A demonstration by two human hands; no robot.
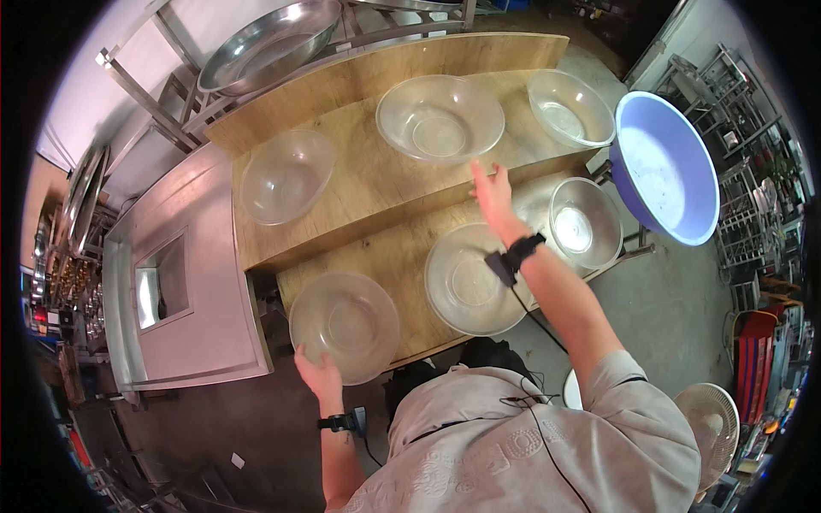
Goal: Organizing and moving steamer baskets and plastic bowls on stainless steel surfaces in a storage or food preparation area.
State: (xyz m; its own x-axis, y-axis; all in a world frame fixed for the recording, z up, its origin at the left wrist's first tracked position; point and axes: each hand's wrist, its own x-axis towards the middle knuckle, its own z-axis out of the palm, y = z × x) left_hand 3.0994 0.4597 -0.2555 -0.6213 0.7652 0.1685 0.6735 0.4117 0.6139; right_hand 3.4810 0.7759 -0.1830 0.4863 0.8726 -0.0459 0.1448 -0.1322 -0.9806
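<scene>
My left hand [315, 377] is at the near rim of a clear plastic bowl [344, 326] on the lower wooden step; fingertips meet the rim, but I cannot tell whether they grip it. Empty and with spread fingers, my right hand [492, 192] hovers by the front edge of the upper step, just below another clear bowl [440, 118]. Under my right forearm, which covers part of it, lies a third clear bowl [471, 282]. More clear bowls stand on the upper step, one at left [288, 178] and one at right [569, 109].
A stainless steel bowl [585, 223] sits on the lower level at right, beside a large purple basin [667, 167]. Left of the stepped wooden stand [372, 186] is a steel counter [211, 308] with a square opening. A wide steel pan [272, 48] leans behind; a fan [709, 429] stands at lower right.
</scene>
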